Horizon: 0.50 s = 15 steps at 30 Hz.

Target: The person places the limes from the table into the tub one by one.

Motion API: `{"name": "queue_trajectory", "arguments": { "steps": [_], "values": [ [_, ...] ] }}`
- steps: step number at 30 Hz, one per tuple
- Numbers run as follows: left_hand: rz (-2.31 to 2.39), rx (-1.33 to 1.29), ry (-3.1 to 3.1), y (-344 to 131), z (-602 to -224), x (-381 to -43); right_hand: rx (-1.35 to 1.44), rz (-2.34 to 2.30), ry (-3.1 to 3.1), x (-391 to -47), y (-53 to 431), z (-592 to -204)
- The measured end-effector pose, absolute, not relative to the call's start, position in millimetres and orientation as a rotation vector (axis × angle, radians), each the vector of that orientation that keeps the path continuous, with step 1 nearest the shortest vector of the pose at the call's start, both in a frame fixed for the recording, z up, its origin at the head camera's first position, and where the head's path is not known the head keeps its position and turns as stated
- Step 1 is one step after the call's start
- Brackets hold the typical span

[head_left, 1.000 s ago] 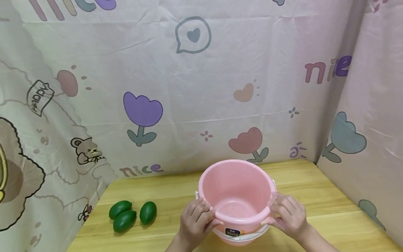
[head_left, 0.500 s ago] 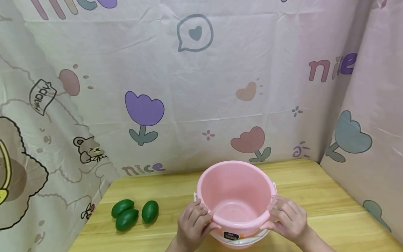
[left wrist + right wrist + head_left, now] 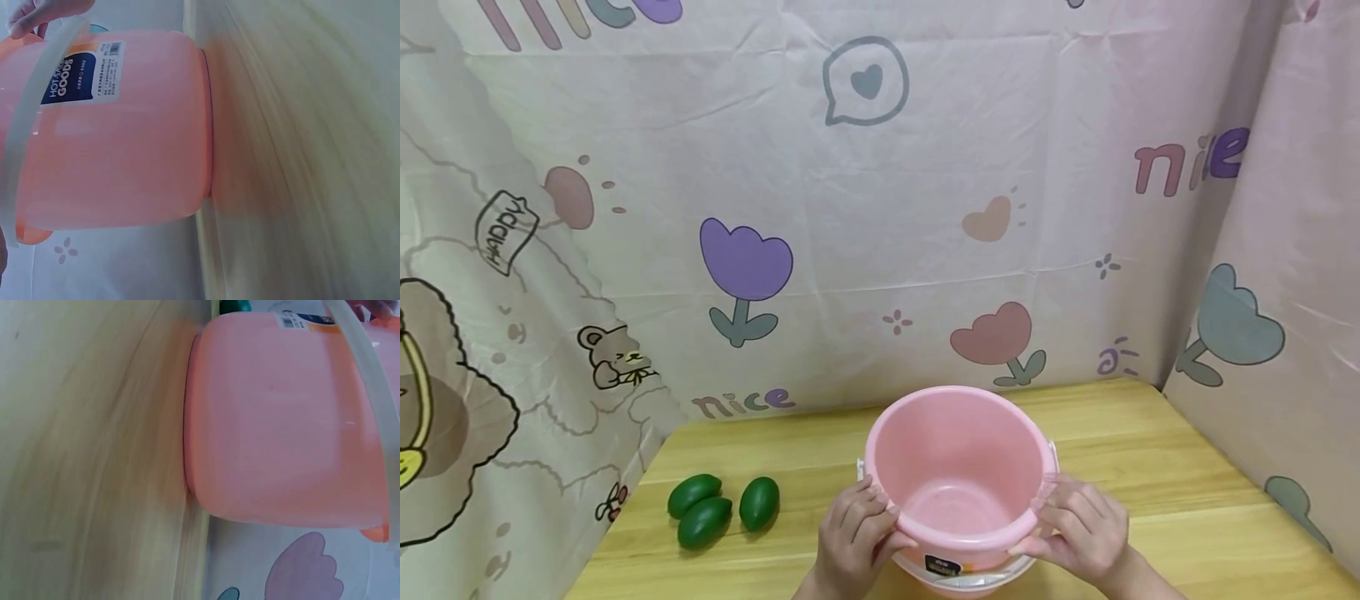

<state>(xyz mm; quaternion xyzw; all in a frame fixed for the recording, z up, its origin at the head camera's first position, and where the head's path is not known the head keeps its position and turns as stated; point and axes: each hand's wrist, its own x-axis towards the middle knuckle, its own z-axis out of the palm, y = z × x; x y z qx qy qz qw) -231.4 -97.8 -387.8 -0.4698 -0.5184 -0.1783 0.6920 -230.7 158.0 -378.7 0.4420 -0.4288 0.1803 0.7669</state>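
Observation:
A pink plastic bucket (image 3: 958, 454) stands upright on the wooden table, and its inside shows nothing in it. My left hand (image 3: 857, 533) grips the rim at the front left, thumb outside and fingertips over the edge. At the front right, my right hand (image 3: 1086, 525) pinches the rim the same way. The bucket's white handle (image 3: 28, 119) hangs down along its front, below a dark printed label (image 3: 78, 78). In the right wrist view the bucket's side (image 3: 281, 419) fills much of the picture, its base against the tabletop.
Several smooth green oval fruits (image 3: 703, 523), avocado-like or mango-like, lie on the table left of the bucket. The wooden tabletop (image 3: 1172, 500) stretches to the right. A patterned cloth (image 3: 865, 208) hangs behind the table and along both sides.
The bucket has shifted slightly toward me and to the left, with both hands still holding its rim. The green fruits stay in place on the table; the head view has turned slightly.

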Motion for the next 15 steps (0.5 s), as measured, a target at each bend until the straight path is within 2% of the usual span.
{"name": "queue_trajectory", "arguments": {
  "steps": [10,15],
  "values": [
    [-0.438,-1.080,-1.200,-99,-389,-232,1.158,0.329,-0.862,-233,165,-363],
    [-0.442,-1.077,-1.232,-102,-394,-234,1.246,0.492,-0.918,-238,173,-366]
  ]
}}
